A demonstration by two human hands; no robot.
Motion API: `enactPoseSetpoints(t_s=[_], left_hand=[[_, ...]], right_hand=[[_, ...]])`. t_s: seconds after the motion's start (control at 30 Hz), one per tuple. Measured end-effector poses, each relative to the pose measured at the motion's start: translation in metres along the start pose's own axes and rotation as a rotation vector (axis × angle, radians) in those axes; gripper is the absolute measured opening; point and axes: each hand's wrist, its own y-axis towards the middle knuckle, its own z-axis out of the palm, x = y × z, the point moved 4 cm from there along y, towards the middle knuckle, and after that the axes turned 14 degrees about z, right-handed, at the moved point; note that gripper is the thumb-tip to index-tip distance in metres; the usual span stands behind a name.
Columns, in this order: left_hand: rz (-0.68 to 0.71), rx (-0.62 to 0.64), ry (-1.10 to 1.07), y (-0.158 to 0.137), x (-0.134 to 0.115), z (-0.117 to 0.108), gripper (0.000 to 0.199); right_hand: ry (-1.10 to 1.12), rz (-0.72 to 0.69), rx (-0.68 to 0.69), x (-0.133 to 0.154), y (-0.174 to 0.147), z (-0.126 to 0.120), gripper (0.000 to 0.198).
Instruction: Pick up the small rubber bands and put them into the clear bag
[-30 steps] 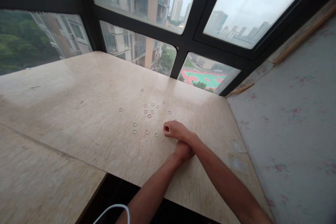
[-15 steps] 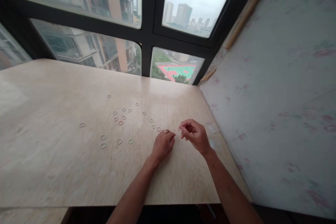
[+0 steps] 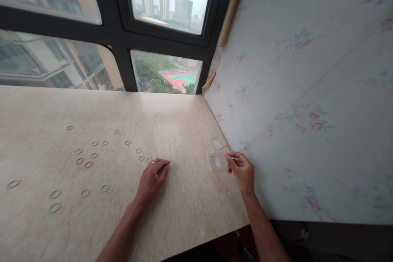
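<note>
My left hand (image 3: 153, 176) rests on the marble-patterned countertop, fingers stretched to the right and the thumb slightly apart. A finger ring glints on it. Just beyond its knuckles lies a thin ring (image 3: 149, 160), partly covered by the hand. My right hand (image 3: 241, 168) is held in a pinch over a small clear plastic packet (image 3: 217, 161) with a yellowish spot on it. Whatever sits between those fingertips is too small to name. A second clear packet (image 3: 217, 143) lies just behind, near the wall.
Several thin rings are scattered over the left of the countertop (image 3: 184, 204), among them a reddish ring (image 3: 89, 164) and a greenish ring (image 3: 105, 188). A floral-papered wall (image 3: 291, 131) bounds the right side. A dark window frame (image 3: 116, 41) stands behind.
My view has turned to the right. My right hand has moved right, to the clear packets, still pinched. My left hand stays on the countertop by the rings.
</note>
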Motion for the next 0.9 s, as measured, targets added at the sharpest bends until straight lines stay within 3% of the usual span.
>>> enactPoseSetpoints(t_s=[0.2, 0.4, 0.6, 0.73, 0.9], left_hand=[[-0.016, 0.004, -0.001, -0.001, 0.003, 0.001, 0.022], [0.016, 0.009, 0.025, -0.002, 0.001, 0.001, 0.022], [0.054, -0.004, 0.052, -0.007, -0.002, 0.002, 0.018], [0.07, -0.023, 0.065, -0.011, -0.005, 0.003, 0.017], [0.065, -0.032, 0.058, -0.015, -0.014, 0.0, 0.018]], right_hand=[[-0.008, 0.029, -0.078, -0.011, 0.015, -0.009, 0.028], [-0.169, 0.006, -0.128, -0.023, 0.023, -0.015, 0.031], [-0.203, -0.024, -0.145, -0.023, 0.002, -0.019, 0.031], [-0.176, -0.124, -0.073, -0.031, -0.032, -0.007, 0.023], [-0.274, -0.356, 0.164, -0.042, -0.063, 0.019, 0.015]])
